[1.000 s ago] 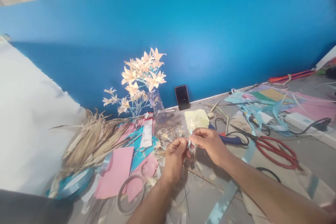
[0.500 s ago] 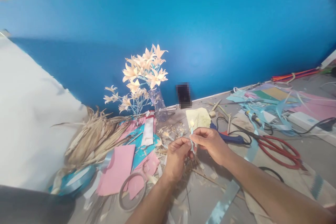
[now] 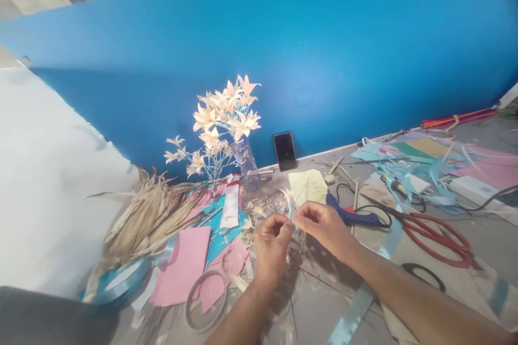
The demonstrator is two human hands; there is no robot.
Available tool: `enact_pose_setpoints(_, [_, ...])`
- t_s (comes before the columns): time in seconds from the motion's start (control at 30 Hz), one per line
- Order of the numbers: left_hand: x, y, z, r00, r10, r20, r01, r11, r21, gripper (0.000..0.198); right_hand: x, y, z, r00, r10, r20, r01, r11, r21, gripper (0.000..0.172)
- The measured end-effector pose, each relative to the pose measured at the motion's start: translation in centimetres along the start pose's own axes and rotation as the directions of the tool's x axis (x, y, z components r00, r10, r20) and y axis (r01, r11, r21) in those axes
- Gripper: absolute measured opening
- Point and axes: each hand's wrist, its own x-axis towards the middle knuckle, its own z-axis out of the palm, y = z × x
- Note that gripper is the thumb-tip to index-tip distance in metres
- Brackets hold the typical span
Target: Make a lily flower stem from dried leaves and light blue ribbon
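Note:
A small cream artificial flower (image 3: 288,194) with a light-blue wrapped stem stands up between my hands. My left hand (image 3: 272,240) is closed in a pinch at the lower part of the stem. From the other side, the thumb and fingers of my right hand (image 3: 324,226) are pressed together at the same stem, close to the left fingertips. My fingers hide the stem's lower end. Under and behind my hands lie dry husk scraps (image 3: 297,253) and a few loose flower heads (image 3: 247,223). Past my right hand rests a yellow paper sheet (image 3: 307,186).
A clear vase (image 3: 246,164) of cream flowers (image 3: 229,110) stands by the blue wall. Dried husks (image 3: 149,215), pink paper (image 3: 182,259) and a tape roll (image 3: 206,302) lie left. A phone (image 3: 285,150) leans on the wall. Right are a blue glue gun (image 3: 356,215) and red-handled scissors (image 3: 439,237).
The flower has turned between my fingers, its head now tipped slightly left. Both hands stay close together on its stem. The whole view has shifted a little.

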Motion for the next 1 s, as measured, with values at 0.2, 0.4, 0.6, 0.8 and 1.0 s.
enact_pose_setpoints(0.2, [-0.38,0.21,0.17,0.994,0.108,-0.029,-0.103,0.986,0.131,0.015,-0.10,0.18,0.13,0.998,-0.054,0.016,0.055,0.988,-0.144,0.015])
enact_pose_setpoints(0.4, [-0.39,0.02,0.41,0.999,-0.003,-0.032,0.004,1.000,0.031,0.014,-0.34,0.03,0.35,0.992,-0.120,-0.027,0.110,0.967,-0.231,0.016])
enact_pose_setpoints(0.6, [-0.70,0.49,0.74,0.995,0.052,-0.086,-0.037,0.986,0.162,0.016,-0.56,-0.01,0.60,0.984,-0.169,-0.058,0.146,0.946,-0.288,0.015])
enact_pose_setpoints(0.8, [-0.92,0.05,0.80,0.966,0.221,-0.131,-0.168,0.929,0.330,0.019,-0.35,0.18,0.80,0.999,-0.013,-0.042,0.008,0.994,-0.105,0.012])
enact_pose_setpoints(1.0, [-0.69,-0.09,0.58,0.950,0.284,-0.129,-0.218,0.900,0.378,0.020,-0.15,-0.08,0.81,0.998,0.064,-0.016,-0.064,0.998,0.028,0.018])
